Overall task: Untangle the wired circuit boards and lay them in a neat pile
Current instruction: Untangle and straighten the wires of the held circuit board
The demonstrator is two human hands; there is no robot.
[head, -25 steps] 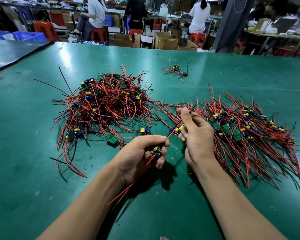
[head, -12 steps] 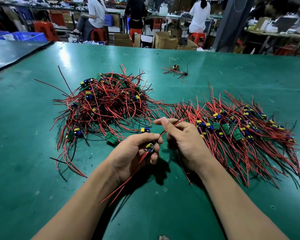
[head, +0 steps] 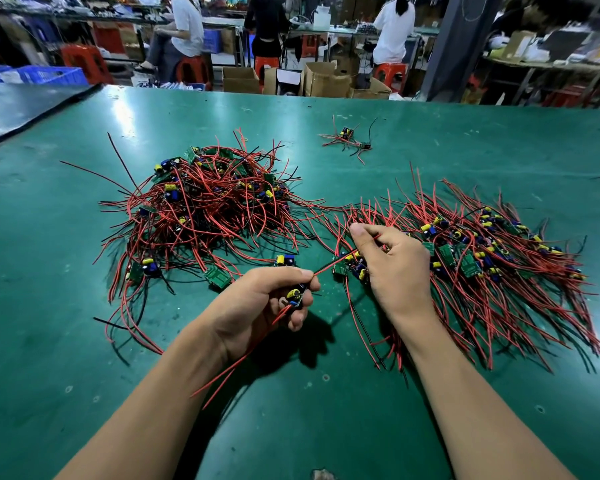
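Red wire (head: 334,264) spans both hands. Left hand (head: 257,303) grips 1 board (head: 294,296); right hand (head: 394,268) pinches the wire taut, likely straightening it for the right pile (head: 482,261).

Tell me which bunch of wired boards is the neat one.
The right pile, beside the right hand: its red wires fan out roughly parallel. The left heap is a knotted mound; the small far cluster is just a few loose boards.

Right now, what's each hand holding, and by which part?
Left hand grips a small circuit board round its body. Right hand pinches the red wire stretched between the hands, between thumb and fingers.
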